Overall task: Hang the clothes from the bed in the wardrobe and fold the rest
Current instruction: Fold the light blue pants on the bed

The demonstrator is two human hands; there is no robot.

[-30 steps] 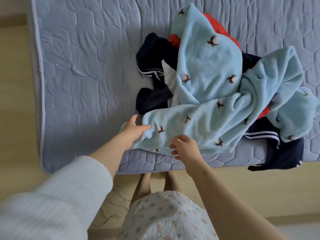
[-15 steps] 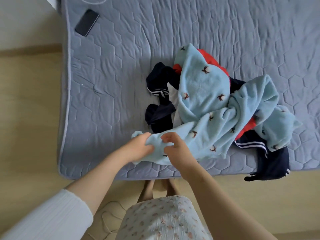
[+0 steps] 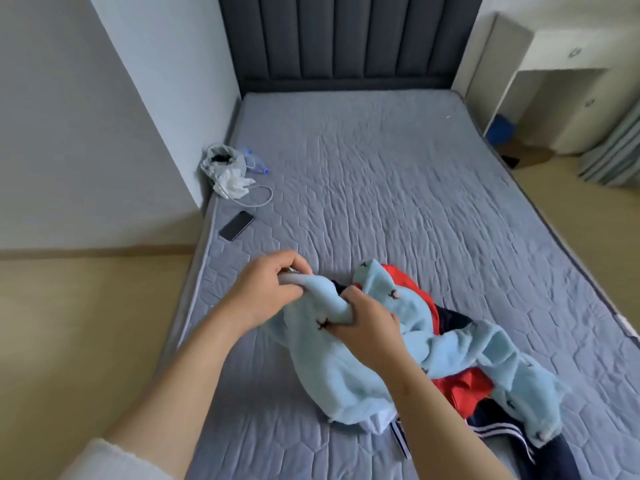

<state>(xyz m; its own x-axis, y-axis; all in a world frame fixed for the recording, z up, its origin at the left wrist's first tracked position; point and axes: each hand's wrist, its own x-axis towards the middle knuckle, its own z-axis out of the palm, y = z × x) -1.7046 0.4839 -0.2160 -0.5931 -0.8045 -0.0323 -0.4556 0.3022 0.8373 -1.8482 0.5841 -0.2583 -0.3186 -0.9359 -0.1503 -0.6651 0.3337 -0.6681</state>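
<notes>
A pile of clothes lies on the grey quilted bed (image 3: 381, 188) near its front edge. On top is a light-blue fleece garment (image 3: 346, 372) with small dark motifs. My left hand (image 3: 266, 289) grips its raised edge, and my right hand (image 3: 367, 323) grips a bunch of the same fleece just beside it. The gripped part is lifted off the mattress. Under the fleece lie a red garment (image 3: 460, 386) and a navy garment with white stripes (image 3: 498, 434), both partly covered.
A phone (image 3: 236, 225), a white cable (image 3: 256, 199), a crumpled bag with tissues (image 3: 225, 168) and a plastic bottle (image 3: 256, 162) lie at the bed's left edge by the wall. A dark headboard (image 3: 346, 39) stands behind. White furniture (image 3: 554, 64) and a curtain (image 3: 616, 147) are at right.
Both hands have lifted the fleece's edge up off the mattress and bunched it closer together. My head has tilted up, bringing the headboard and room into view.
</notes>
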